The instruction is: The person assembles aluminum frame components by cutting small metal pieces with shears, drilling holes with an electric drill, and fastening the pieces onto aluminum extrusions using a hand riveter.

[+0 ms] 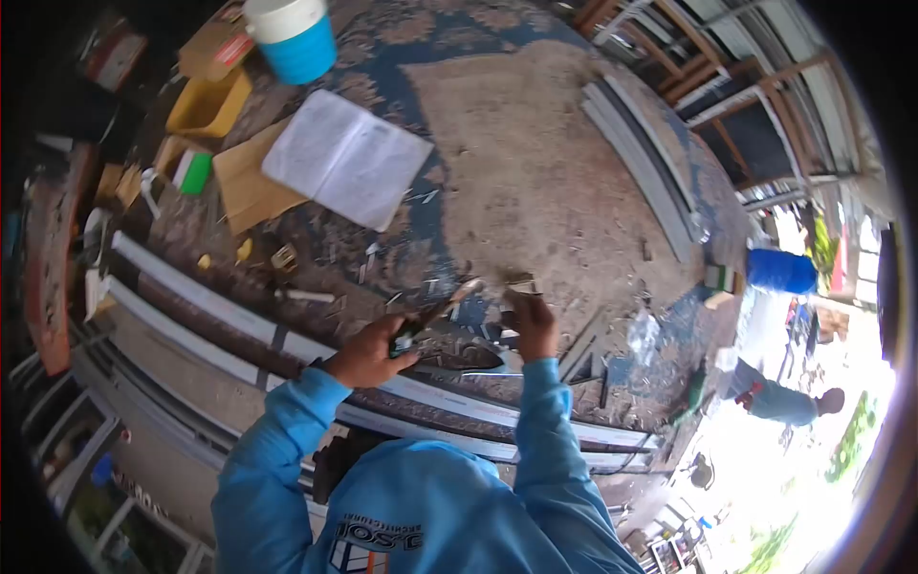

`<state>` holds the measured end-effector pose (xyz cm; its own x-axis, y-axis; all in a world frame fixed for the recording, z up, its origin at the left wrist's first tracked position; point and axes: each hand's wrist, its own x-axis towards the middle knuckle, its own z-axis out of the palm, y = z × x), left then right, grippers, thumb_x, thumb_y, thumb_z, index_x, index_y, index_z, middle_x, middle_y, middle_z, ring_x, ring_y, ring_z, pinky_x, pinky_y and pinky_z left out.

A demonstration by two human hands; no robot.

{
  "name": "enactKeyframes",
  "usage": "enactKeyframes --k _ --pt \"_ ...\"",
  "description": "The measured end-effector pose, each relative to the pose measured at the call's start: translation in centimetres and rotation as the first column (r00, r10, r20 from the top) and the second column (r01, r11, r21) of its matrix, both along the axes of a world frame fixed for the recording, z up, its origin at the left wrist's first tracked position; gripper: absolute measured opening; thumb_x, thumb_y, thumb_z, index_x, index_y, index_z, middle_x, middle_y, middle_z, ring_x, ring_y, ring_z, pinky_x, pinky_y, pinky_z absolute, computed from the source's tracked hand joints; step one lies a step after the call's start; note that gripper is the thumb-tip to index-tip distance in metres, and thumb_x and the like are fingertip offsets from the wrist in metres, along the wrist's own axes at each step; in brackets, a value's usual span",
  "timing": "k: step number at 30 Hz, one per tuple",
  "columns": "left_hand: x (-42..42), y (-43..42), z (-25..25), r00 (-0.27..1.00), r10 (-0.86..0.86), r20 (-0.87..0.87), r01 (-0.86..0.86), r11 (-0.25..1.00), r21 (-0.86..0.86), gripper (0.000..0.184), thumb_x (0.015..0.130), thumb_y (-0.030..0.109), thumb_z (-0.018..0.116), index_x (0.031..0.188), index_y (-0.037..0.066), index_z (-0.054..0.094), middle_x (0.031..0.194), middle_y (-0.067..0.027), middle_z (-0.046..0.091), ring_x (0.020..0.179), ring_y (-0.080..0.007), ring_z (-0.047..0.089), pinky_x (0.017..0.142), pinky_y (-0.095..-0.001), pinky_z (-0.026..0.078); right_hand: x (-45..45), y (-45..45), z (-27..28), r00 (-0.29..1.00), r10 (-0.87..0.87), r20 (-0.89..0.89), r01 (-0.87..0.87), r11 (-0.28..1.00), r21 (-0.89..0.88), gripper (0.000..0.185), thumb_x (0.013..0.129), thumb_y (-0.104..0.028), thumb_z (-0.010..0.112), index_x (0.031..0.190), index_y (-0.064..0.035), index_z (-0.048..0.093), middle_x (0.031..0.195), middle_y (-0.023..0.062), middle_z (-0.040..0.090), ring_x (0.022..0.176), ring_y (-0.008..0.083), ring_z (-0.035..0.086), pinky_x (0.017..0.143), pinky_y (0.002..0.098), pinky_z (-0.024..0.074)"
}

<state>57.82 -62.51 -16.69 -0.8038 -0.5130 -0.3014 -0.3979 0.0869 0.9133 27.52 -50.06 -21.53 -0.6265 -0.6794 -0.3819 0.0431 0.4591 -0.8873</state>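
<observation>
I see the left hand (371,352) gripping a dark-handled tool (409,335); the right hand (535,327) seemingly pinches a small pale piece (523,286) right of its tip, apart. How much is done, I can't tell.

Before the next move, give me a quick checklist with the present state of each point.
1. Dark-handled tool gripped in the left hand: ok.
2. Small piece held in the right hand: ok.
3. Tool's tip apart from the right hand: ok, a gap shows.
4. Work surface free of loose scraps: not ok, they lie around the hands.
5. Open notebook away from both hands: ok.
6. Tip's sharpness: cannot tell.
</observation>
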Motion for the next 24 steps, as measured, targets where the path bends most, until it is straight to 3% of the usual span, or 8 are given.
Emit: enactKeyframes --k 1,2,6,9,13,17,21,24 --pt "0.7 0.2 0.0 1.0 -0.01 0.009 0.01 1.0 -0.01 0.057 0.091 0.021 0.075 0.141 0.006 0.051 0.129 -0.0209 0.061 0.122 -0.0405 0.058 0.101 -0.046 0.047 1.1 -0.4 1.4 0.941 -0.11 0.319 0.13 0.991 -0.044 0.02 0.098 -0.014 0.064 0.112 0.0003 0.066 0.098 0.0125 0.073 0.083 0.0244 0.073 0.073 0.0374 0.0608" --pt "0.7 0.7 -0.2 0.999 0.036 0.019 -0.035 0.999 -0.039 0.058 0.091 0.02 0.075 0.142 0.006 0.051 0.129 -0.0202 0.062 0.121 -0.0395 0.059 0.101 -0.0459 0.046 2.1 -1.3 4.3 0.902 -0.094 0.422 0.148 0.984 -0.097 0.016 0.1 -0.01 0.061 0.11 0.0014 0.066 0.095 0.0093 0.072 0.082 0.0186 0.072 0.074 0.0329 0.0613" --pt "-1.1 0.1 1.0 0.999 -0.031 -0.006 0.032 0.994 0.106 0.061 0.089 0.022 0.077 0.139 0.003 0.05 0.129 -0.0255 0.059 0.123 -0.0438 0.056 0.103 -0.0483 0.045 3.0 -1.4 5.4 0.805 -0.076 0.588 0.205 0.966 -0.155 0.014 0.098 -0.012 0.066 0.105 0.0 0.067 0.089 0.0102 0.071 0.083 0.0193 0.071 0.072 0.0325 0.0589" --pt "-0.9 0.9 0.1 0.999 -0.028 -0.042 0.026 0.998 -0.052 0.065 0.089 0.022 0.077 0.143 0.003 0.047 0.133 -0.0259 0.058 0.126 -0.0437 0.055 0.106 -0.0469 0.045 4.0 -2.7 6.5 0.819 -0.094 0.566 0.205 0.969 -0.135 0.011 0.099 -0.013 0.067 0.101 -0.0027 0.066 0.09 0.008 0.072 0.08 0.0176 0.069 0.071 0.0318 0.0576" --pt "-0.7 0.9 0.9 0.994 -0.01 -0.105 0.01 1.0 0.004 0.071 0.088 0.019 0.079 0.147 0.001 0.044 0.138 -0.0264 0.055 0.131 -0.0425 0.053 0.109 -0.0457 0.043 5.0 -3.7 7.1 0.851 -0.178 0.493 0.3 0.937 -0.179 0.005 0.099 -0.011 0.068 0.1 -0.0078 0.064 0.1 0.0059 0.072 0.083 0.0155 0.069 0.072 0.0324 0.0606" --pt "-0.4 1.0 1.1 0.99 -0.019 -0.136 0.014 0.999 -0.033 0.072 0.087 0.015 0.079 0.148 0.002 0.043 0.141 -0.0252 0.053 0.132 -0.0419 0.052 0.111 -0.0461 0.042 5.5 -3.8 6.4 0.949 -0.06 0.311 0.174 0.919 -0.353 0.01 0.1 -0.01 0.065 0.107 -0.0072 0.059 0.098 0.0059 0.069 0.079 0.015 0.068 0.07 0.0312 0.0593" --pt "-0.7 0.8 1.2 0.99 -0.051 -0.13 0.033 0.99 -0.139 0.074 0.09 0.019 0.076 0.152 0.004 0.038 0.146 -0.024 0.05 0.135 -0.0417 0.049 0.112 -0.0449 0.041 6.3 -4.0 8.1 0.979 0.196 0.053 -0.176 0.95 -0.259 0.034 0.1 -0.006 0.06 0.134 -0.004 0.057 0.102 0.0079 0.07 0.081 0.0143 0.069 0.072 0.0279 0.058" --pt "-0.7 0.8 1.5 0.998 -0.036 -0.057 0.027 0.988 -0.149 0.074 0.091 0.02 0.075 0.153 0.004 0.036 0.146 -0.0243 0.049 0.136 -0.0421 0.049 0.112 -0.0457 0.041 5.6 -4.5 8.2 0.952 0.068 0.3 -0.007 0.98 -0.199 0.036 0.098 -0.007 0.063 0.133 -0.0005 0.055 0.104 0.0099 0.071 0.087 0.0171 0.071 0.073 0.0284 0.058"
